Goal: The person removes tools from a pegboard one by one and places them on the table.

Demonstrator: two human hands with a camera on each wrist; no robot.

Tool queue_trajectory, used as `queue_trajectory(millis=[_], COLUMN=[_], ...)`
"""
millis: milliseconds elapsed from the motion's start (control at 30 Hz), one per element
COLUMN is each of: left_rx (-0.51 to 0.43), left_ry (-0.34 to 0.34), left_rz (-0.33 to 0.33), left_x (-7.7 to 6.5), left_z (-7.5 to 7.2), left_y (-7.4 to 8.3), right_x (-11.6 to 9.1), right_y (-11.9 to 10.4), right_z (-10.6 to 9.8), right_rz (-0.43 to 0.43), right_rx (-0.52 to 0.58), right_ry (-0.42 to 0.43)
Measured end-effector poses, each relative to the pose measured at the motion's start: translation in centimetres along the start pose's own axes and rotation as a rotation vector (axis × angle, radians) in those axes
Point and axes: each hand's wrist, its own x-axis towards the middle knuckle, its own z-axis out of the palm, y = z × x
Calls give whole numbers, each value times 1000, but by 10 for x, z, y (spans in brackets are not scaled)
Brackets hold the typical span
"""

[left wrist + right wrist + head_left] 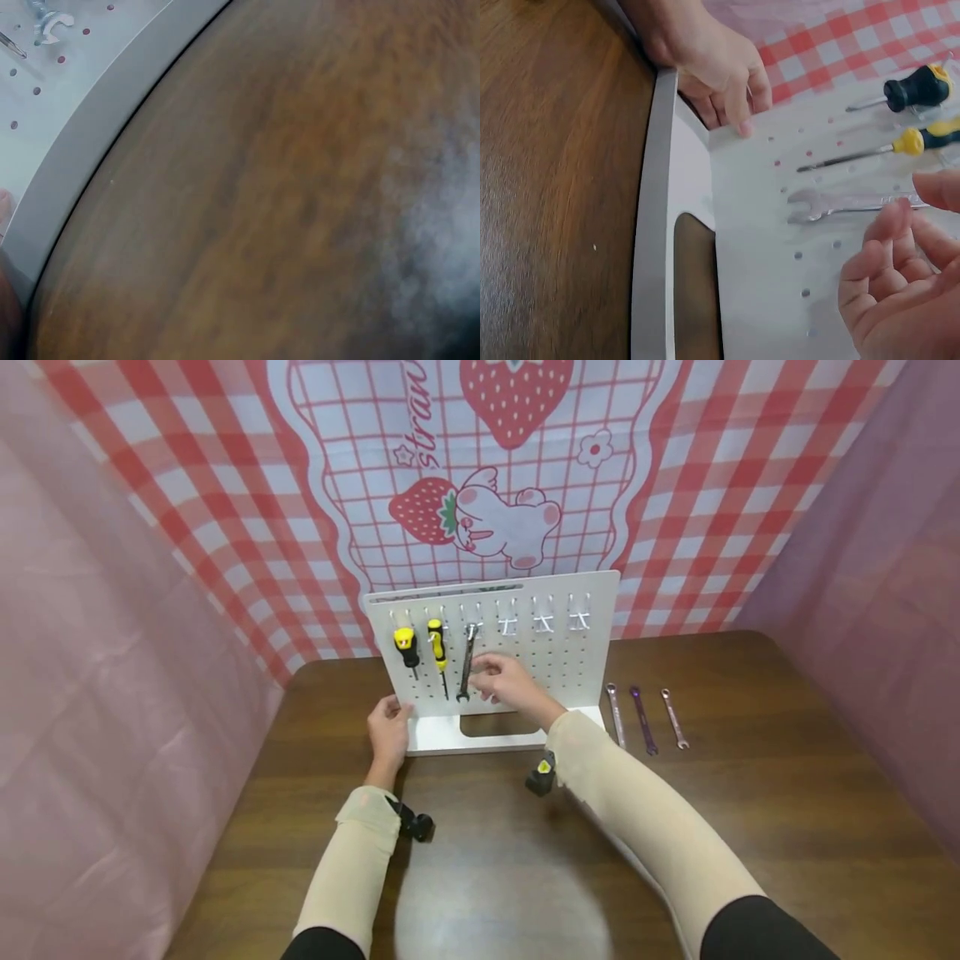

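Gripping the white pegboard (577, 672) by its lower left edge, the left hand (388, 732) curls round it. Farther in, the right hand (506, 681) bends loosely, thumb apart, beside the open-end wrench (467, 664) hanging third from left; whether they touch, I cannot tell. A stray knuckle could unhook it. The right wrist view details left fingers; only the head view shows three loose wrenches (643, 720).

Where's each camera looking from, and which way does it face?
Head: worn on the head, looks forward and down at the pegboard; left hand, right hand and forearms show.
Left wrist: on that wrist, facing mostly tabletop; a skin sliver at the left edge.
Right wrist: on that wrist, faces across the pegboard; both hands show.
Head and right wrist share the hanging wrench.
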Motion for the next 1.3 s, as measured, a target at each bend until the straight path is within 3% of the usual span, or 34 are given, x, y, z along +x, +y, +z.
queue_trajectory(millis=[300, 433, 633, 900, 1067, 1300], left_rx=[3, 0, 4, -2, -3, -8], left_ry=[2, 11, 12, 20, 18, 18], left_rz=[20, 27, 37, 22, 7, 23], left_x=[1, 0, -1, -4, -5, -1], left_z=[2, 1, 2, 0, -1, 1], left_y=[-5, -3, 1, 3, 2, -1], right_x=[-10, -21, -41, -59, -70, -91], right_y=[-4, -5, -11, -19, -25, -23], right_z=[9, 6, 3, 9, 12, -6], right_rz=[-62, -60, -95, -159, -153, -186], right_rx=[-29, -1, -63, -17, 13, -40], right_ry=[63, 71, 99, 34, 5, -26])
